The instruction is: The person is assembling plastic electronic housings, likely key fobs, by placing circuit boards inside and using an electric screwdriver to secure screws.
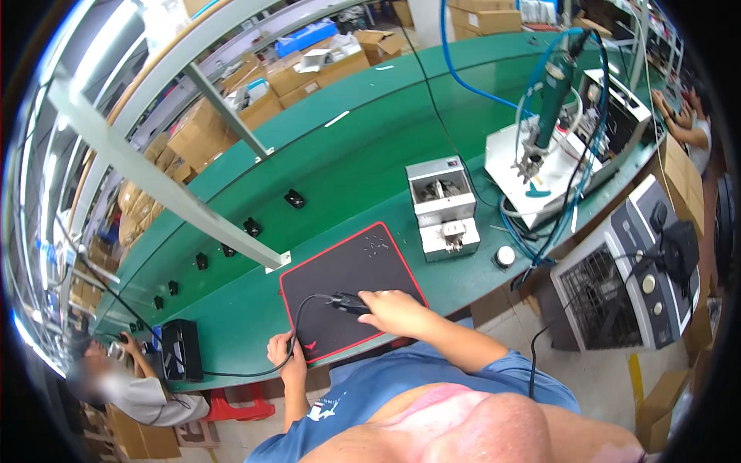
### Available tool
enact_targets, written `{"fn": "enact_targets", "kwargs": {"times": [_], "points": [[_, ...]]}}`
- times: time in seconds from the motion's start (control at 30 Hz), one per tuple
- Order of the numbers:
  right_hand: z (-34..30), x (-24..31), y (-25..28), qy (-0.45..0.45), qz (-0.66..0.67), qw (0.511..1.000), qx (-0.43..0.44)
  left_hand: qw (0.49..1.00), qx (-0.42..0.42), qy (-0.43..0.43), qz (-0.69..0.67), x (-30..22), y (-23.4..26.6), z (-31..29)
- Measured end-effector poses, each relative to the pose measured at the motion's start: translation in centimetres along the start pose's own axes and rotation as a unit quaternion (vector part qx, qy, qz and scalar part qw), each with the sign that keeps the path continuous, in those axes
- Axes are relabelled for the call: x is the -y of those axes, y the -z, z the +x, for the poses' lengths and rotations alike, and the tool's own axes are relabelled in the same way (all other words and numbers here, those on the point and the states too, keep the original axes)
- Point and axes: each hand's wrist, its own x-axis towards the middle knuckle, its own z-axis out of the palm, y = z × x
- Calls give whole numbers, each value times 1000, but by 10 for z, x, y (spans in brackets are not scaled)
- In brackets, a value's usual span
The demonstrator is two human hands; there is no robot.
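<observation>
My right hand (392, 312) is closed on a black corded handheld tool (349, 302), held over the dark mat with a red border (340, 270). The tool's exact kind does not show. From its left end a black cable (239, 375) loops down past my left hand and runs left along the bench edge to a black box (181, 349). My left hand (287, 356) is at the mat's near left corner with its fingers curled; whether they grip the cable or something else is hidden. Small pale bits, too small to name, lie scattered on the mat's far part.
A small metal machine with an open bin (443, 207) stands right of the mat, beside a small white-topped jar (504, 257). Farther right are a white fixture (540, 166) with hoses and a grey unit (617, 270). A slanting post (177, 170) rises at left. Co-workers sit at both ends.
</observation>
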Motion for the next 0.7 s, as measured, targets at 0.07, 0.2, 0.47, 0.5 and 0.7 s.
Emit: {"fn": "enact_targets", "kwargs": {"times": [0.07,0.2,0.47,0.5,0.7], "points": [[30,10,-15,12,-6,999,35,996,-77,23,47,2,-10,-12],[65,19,-48,62,-70,995,-24,992,-121,4,43,-4,-6,-15],[88,63,24,95,-137,985,-33,990,-139,-19,0,-4,-14,-15],[90,67,46,200,-63,965,-158,992,-122,-27,-2,-8,-11,-13],[119,193,244,309,114,844,-424,993,-92,-69,-31,-3,-15,-16]]}}
